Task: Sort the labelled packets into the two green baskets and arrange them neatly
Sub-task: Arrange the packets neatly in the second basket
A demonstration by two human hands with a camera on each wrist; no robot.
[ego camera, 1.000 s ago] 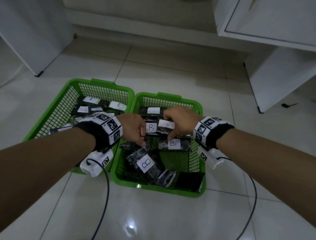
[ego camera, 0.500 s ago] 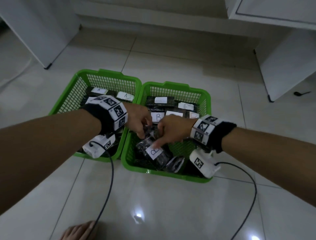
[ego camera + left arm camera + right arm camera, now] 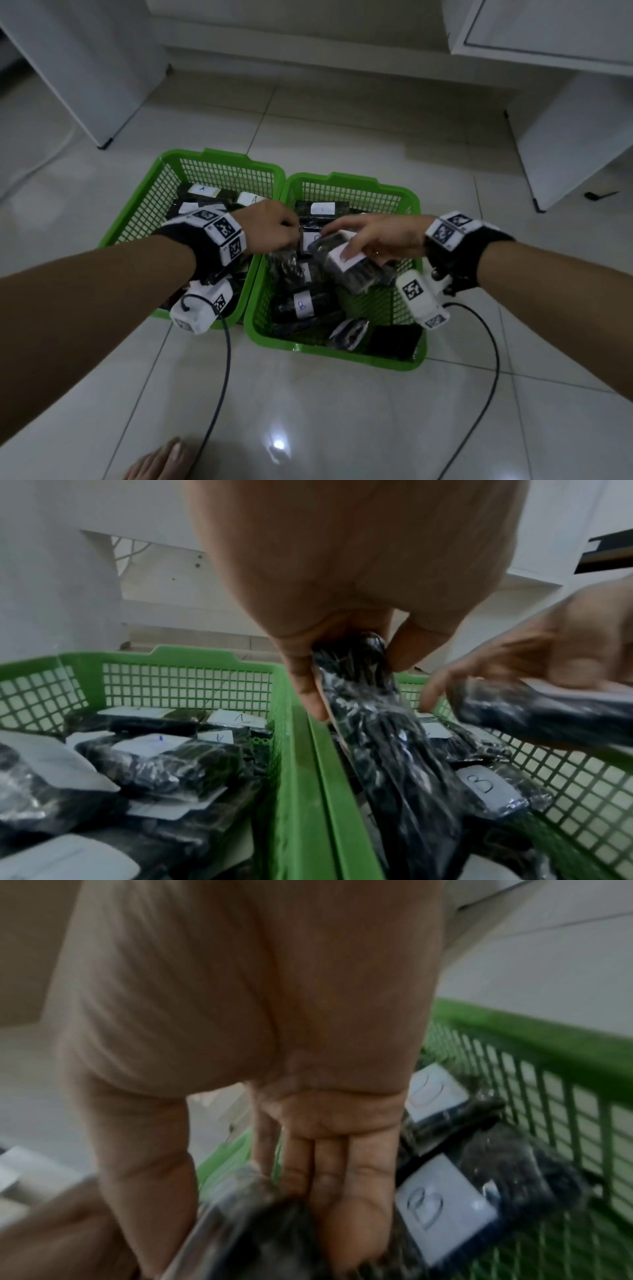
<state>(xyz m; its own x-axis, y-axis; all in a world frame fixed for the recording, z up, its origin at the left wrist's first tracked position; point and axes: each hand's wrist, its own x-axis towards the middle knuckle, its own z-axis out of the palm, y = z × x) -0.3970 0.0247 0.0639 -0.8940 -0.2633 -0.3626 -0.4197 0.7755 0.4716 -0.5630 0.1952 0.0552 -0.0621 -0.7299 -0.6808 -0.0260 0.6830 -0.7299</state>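
Both hands are busy over the right basket (image 3: 416, 200), tidying the B packets. The left hand (image 3: 274, 226) pinches the top of a long black packet (image 3: 383, 737) so it hangs down. The right hand (image 3: 373, 233) holds another packet (image 3: 352, 267) with its thumb on the label. Next, I think, each needs laying flat in a row, label up.

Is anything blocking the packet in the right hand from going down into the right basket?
Nothing solid does. The right hand holds its packet above the right basket, with green mesh showing bare directly below.
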